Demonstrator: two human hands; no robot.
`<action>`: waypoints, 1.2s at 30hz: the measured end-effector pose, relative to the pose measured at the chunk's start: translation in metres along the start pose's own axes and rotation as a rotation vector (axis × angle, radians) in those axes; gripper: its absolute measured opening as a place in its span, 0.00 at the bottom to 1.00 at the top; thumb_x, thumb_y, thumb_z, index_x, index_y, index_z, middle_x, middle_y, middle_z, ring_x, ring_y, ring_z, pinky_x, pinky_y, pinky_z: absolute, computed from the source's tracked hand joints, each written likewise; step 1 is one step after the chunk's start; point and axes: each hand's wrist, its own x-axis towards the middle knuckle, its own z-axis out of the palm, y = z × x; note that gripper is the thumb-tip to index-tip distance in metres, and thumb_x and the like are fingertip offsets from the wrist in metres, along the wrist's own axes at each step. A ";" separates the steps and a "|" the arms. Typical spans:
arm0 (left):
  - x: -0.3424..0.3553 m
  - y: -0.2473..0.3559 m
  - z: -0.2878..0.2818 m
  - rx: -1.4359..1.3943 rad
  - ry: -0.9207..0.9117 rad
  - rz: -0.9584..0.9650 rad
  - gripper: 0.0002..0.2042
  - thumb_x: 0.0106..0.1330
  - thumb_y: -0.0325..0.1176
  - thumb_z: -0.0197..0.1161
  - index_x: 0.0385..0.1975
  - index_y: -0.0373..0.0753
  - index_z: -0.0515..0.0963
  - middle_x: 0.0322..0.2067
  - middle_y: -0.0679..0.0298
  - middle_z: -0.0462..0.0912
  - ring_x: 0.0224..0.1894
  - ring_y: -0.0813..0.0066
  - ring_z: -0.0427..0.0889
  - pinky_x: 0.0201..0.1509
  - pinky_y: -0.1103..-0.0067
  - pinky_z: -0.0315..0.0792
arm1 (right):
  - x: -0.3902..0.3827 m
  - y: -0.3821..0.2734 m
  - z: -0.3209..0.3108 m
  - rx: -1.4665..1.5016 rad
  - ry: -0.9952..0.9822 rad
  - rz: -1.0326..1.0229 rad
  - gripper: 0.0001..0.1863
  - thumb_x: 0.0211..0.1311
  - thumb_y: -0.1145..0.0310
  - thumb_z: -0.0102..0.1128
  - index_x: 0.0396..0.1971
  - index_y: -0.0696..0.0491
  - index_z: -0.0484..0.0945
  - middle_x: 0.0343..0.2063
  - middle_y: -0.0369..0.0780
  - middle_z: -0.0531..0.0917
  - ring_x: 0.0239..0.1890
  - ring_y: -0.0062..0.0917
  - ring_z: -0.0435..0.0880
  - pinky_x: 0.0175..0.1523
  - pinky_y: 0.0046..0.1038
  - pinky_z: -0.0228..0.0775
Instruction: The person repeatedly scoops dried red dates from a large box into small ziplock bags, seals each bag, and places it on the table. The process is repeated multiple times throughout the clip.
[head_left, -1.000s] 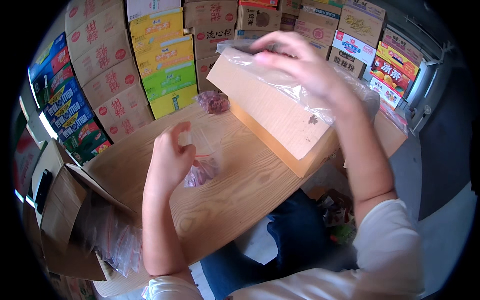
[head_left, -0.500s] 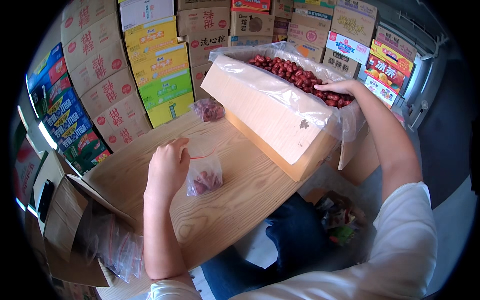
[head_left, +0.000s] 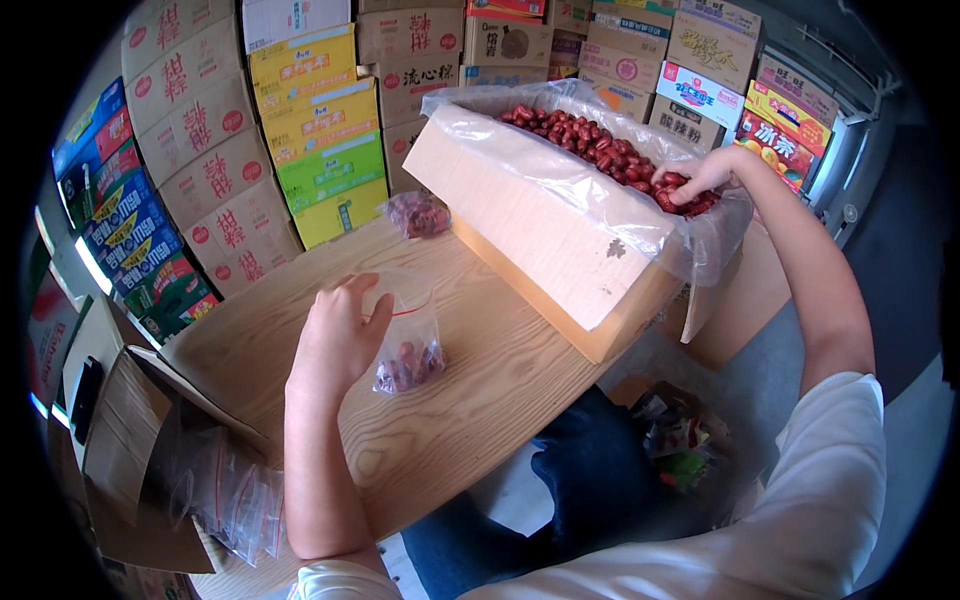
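Observation:
My left hand [head_left: 338, 325] is at the mouth of a clear zip bag [head_left: 415, 325] with a red seal line, its fingers curled at the bag's upper edge. Several red dates [head_left: 405, 368] lie in the bottom of that bag, which stands on the wooden table. In the far right end of a large carton [head_left: 540, 215], my right hand [head_left: 705, 178] has its fingers curled down among loose red dates [head_left: 590, 140]. Clear plastic film [head_left: 640, 215] lines the carton and hangs over its side. Dates under the fingers are partly hidden.
A filled bag of dates [head_left: 415, 214] lies beside the carton on the table [head_left: 470, 400]. Flat zip bags [head_left: 235, 500] sit in an open cardboard box [head_left: 125, 460] at the near left. Stacked cartons [head_left: 320, 130] line the back. Colourful packets [head_left: 680, 440] lie below the table's right edge.
My right hand has shifted right and its fingers have curled into the dates, with the elbow swung outward. My left thumb has spread from the fingers at the bag's mouth.

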 end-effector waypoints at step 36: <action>0.001 0.000 0.004 -0.043 -0.013 0.017 0.16 0.63 0.34 0.59 0.44 0.27 0.77 0.40 0.44 0.80 0.34 0.53 0.84 0.43 0.68 0.76 | 0.055 -0.012 0.038 -0.410 0.497 -0.522 0.33 0.47 0.78 0.63 0.56 0.43 0.66 0.51 0.47 0.70 0.55 0.40 0.70 0.57 0.35 0.65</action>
